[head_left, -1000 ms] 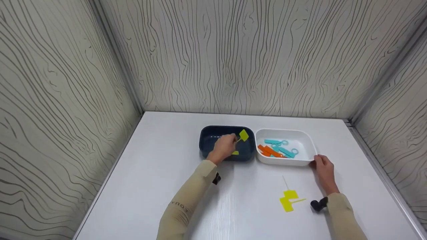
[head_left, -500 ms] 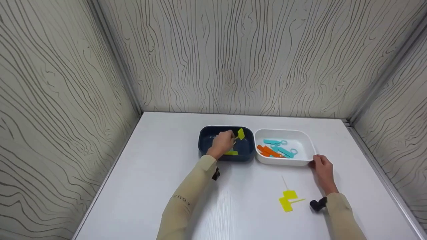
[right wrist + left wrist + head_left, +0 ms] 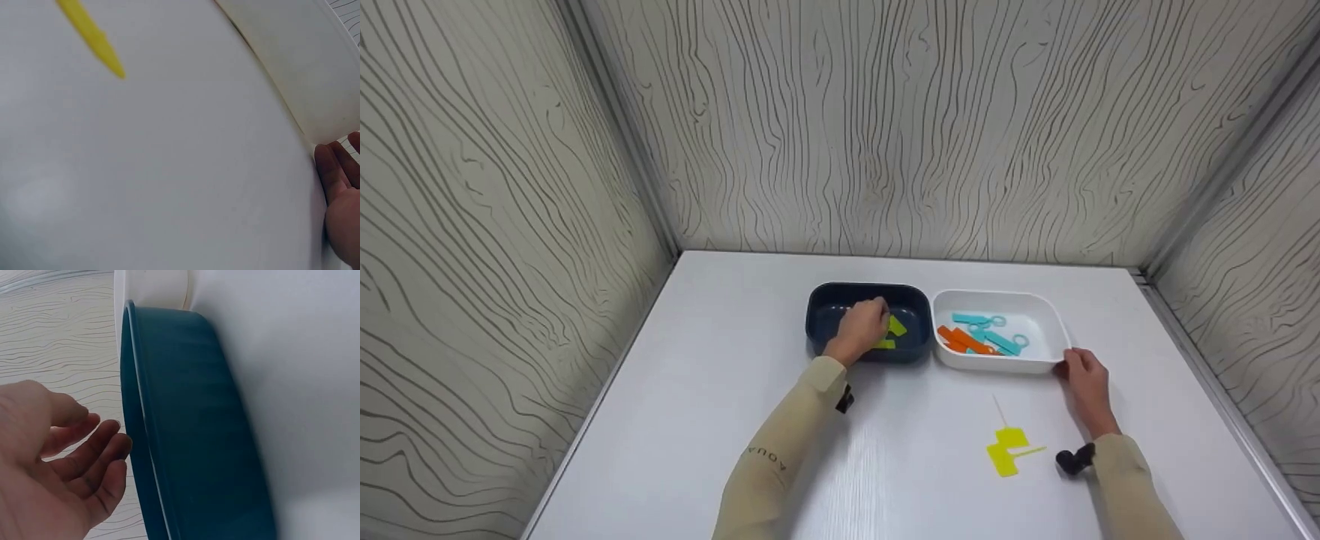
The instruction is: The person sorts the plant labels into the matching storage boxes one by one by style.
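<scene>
My left hand (image 3: 864,328) hovers in the dark blue box (image 3: 819,300), fingers loosely bent. In the left wrist view, the left hand (image 3: 73,455) shows nothing between its fingers, beside the rim of the blue box (image 3: 197,416). Partly hidden by the hand, a yellow tag (image 3: 897,325) lies in that box with another yellow tag (image 3: 887,344) nearer its front wall. My right hand (image 3: 1087,379) touches the front right corner of the white box (image 3: 1005,363). In the right wrist view, fairly straight fingers (image 3: 329,163) rest at that corner.
Inside the white box lie several turquoise tags (image 3: 1003,343) with ring ends and orange tags (image 3: 964,339). Two yellow tags (image 3: 1003,459) with thin stems overlap on the white table (image 3: 915,465), in front of the white box. Patterned walls (image 3: 870,135) stand behind and at both sides.
The yellow tag that my left hand held by its stem is now lower, down in the blue box, and out of the fingers. My right hand stays at the white box.
</scene>
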`<state>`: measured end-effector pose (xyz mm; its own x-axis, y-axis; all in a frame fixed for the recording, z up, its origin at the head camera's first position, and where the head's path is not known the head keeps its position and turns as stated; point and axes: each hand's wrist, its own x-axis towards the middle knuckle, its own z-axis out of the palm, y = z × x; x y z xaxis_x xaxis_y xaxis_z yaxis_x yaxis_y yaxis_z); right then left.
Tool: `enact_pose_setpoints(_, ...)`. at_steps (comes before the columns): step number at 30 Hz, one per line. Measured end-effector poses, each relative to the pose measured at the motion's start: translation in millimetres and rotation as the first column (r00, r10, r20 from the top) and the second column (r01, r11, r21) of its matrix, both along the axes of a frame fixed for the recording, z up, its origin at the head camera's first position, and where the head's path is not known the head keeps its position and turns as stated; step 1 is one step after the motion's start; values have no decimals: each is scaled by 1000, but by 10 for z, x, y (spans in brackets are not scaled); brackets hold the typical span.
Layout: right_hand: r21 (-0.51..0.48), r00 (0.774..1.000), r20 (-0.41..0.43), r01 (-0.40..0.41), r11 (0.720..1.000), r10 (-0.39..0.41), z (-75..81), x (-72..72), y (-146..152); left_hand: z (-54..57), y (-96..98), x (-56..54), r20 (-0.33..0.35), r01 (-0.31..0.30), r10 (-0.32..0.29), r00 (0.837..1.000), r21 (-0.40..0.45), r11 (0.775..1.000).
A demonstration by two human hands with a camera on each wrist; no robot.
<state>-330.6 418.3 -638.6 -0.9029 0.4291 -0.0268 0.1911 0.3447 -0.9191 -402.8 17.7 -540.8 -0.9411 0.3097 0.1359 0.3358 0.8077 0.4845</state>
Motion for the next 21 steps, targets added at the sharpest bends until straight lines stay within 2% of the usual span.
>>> enact_pose_setpoints(6,4,1000,19,0,1000,0,15,-6,0,42,73,122,-80,60,-58,995,30,998)
enact_pose_setpoints(12,-10,1000,7,9,1000,-9,21,-3,-8,118,179,253,-153,117,-110,982,38,992)
enact_pose_setpoints(21,13,998,61,-2,1000,1,25,5,-6,74,304,390,-99,151,-146,984,39,988)
